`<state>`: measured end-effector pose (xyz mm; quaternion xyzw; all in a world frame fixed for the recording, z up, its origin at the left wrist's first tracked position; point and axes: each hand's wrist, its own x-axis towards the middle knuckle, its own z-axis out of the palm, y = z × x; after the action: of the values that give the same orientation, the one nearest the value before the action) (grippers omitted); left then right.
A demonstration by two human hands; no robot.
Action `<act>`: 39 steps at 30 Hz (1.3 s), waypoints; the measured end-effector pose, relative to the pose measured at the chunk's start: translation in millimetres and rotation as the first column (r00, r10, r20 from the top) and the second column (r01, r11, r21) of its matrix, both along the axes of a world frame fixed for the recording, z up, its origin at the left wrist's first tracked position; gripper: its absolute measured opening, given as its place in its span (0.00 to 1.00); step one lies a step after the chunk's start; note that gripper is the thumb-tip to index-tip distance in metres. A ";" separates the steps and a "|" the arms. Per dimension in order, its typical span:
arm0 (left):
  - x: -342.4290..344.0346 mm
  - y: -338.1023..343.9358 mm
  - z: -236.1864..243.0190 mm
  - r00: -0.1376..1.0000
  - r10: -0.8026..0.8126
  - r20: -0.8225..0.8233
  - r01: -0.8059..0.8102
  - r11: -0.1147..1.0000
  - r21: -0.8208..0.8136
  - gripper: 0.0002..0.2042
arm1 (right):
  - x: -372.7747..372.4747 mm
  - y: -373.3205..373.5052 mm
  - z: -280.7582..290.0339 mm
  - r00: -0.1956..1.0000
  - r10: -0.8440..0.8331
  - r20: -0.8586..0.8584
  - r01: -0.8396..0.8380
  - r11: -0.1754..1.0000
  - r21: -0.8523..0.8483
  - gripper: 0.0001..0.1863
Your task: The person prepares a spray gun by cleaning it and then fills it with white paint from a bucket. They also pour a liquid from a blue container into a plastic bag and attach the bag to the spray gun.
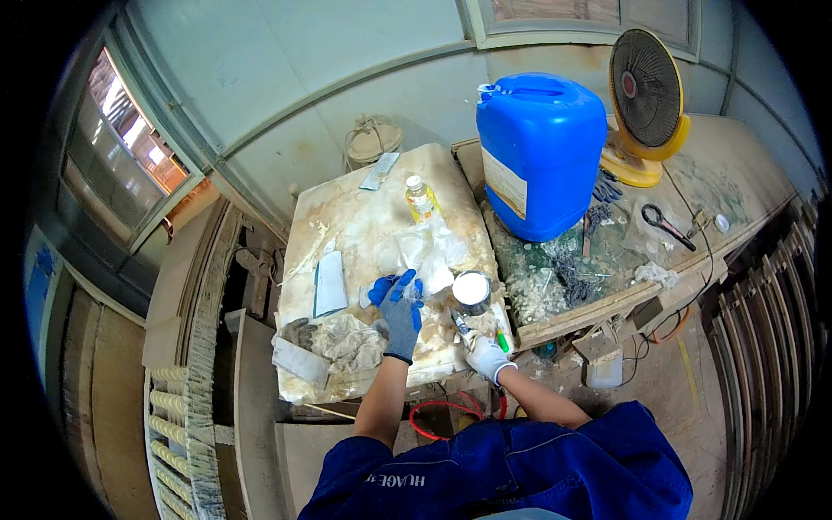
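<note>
My left hand (401, 325), in a grey glove with blue-coated fingers, is over the middle of a stained white worktop (334, 212). Its fingers curl round something pale and translucent that I cannot make out. My right hand (488, 359), in a white glove, is at the worktop's front right edge, closed on a slim tool (462, 324) with a grey end. Just beyond that tool stands a round can (471, 293) with a white top. A small green object (503, 341) lies beside the right hand. Crumpled clear plastic (429, 249) lies beyond the left hand.
Behind the plastic stands a bottle of yellow liquid (421, 199). A pale blue-white sheet (329, 284), crumpled cloth (347, 343) and a flat block (300, 361) lie leftward. On the right bench are a blue jerrycan (544, 156) and a yellow fan (646, 104). A red hose (425, 428) hangs below.
</note>
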<state>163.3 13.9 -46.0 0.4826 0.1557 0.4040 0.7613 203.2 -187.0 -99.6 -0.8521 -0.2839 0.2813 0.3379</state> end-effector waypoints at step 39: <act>14.2 -28.8 61.8 0.930 0.142 -0.340 0.087 0.812 0.577 0.14 | 4.9 0.5 -11.5 0.999 0.020 -0.045 -0.021 0.999 -0.033 0.23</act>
<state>177.5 -14.9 15.8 0.7567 0.1710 0.3457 0.5278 208.1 -186.4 -111.1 -0.8483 -0.2802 0.3083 0.3270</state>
